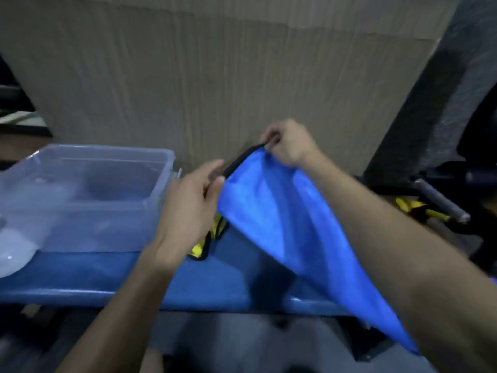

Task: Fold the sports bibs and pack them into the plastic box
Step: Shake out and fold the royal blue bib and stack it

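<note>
A blue sports bib [271, 224] with black trim hangs in the air above the blue table [215, 286], draping down to the right past the table's front edge. My right hand [289, 144] pinches its top black-trimmed edge. My left hand [192, 203] holds the same edge lower down, thumb against the cloth. A yellow bib [207, 242] with black trim lies on the table, mostly hidden behind my left hand and the blue bib. The clear plastic box [88, 200] stands on the table to the left, and I see no bib inside.
A tall cardboard sheet [215, 90] stands behind the table. A clear lid [13, 254] leans by the box's near left corner. At the right are dark furniture, a grey bar [441, 200] and a yellow strap [419, 208].
</note>
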A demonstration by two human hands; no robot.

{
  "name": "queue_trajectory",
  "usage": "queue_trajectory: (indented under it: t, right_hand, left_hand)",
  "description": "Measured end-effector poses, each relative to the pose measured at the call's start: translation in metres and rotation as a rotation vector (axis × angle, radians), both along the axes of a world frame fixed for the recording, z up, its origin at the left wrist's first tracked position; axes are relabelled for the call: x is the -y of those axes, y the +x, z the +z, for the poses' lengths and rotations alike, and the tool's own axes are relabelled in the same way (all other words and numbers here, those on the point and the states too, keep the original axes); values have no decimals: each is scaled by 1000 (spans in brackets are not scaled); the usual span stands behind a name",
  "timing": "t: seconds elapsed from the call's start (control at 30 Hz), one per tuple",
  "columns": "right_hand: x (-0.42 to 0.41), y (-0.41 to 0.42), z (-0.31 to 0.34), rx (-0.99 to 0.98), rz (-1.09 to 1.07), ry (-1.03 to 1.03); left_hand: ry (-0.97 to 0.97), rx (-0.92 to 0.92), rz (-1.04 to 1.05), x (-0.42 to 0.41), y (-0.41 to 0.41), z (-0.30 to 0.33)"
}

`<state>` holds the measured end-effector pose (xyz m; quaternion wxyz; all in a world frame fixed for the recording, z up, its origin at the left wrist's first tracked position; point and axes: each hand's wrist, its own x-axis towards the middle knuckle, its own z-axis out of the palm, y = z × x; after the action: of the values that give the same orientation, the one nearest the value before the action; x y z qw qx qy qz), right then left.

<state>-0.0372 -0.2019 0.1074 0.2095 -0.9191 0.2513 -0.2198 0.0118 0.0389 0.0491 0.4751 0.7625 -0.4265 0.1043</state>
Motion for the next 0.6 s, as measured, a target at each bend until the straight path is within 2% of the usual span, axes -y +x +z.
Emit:
queue_trajectory:
  t: [0.07,0.17,0.2,0.27,0.33,0.4,0.47,0.53,0.6]
  right_hand:
    - [-23,50,-52,21,-23,73]
    - [-54,103,-116,132,-47,432]
    - [-61,116,-132,175,-55,494]
    - [-67,134,-156,236,-54,497]
    - [-68,143,-166,211,-50,463]
    - [-68,148,-171,180,-53,459]
    - [-67,153,-179,143,-16,518]
    - [-65,157,-186,91,45,595]
    - [-63,155,-188,26,114,618]
  left_hand:
    - [90,7,80,-17,23,-37]
    - [262,3,200,-34,55,-79]
    - [288,-5,229,-39,65,-87]
    - [273,52,231,-43,76,-95]
    - [285,212,243,-42,75,-102]
    - [380,309,320,-40,67,-103]
    - [463,325,356,-37,54,-104]
    - [468,351,240,-29,47,-106]
    - [560,368,5,-16,46,-113]
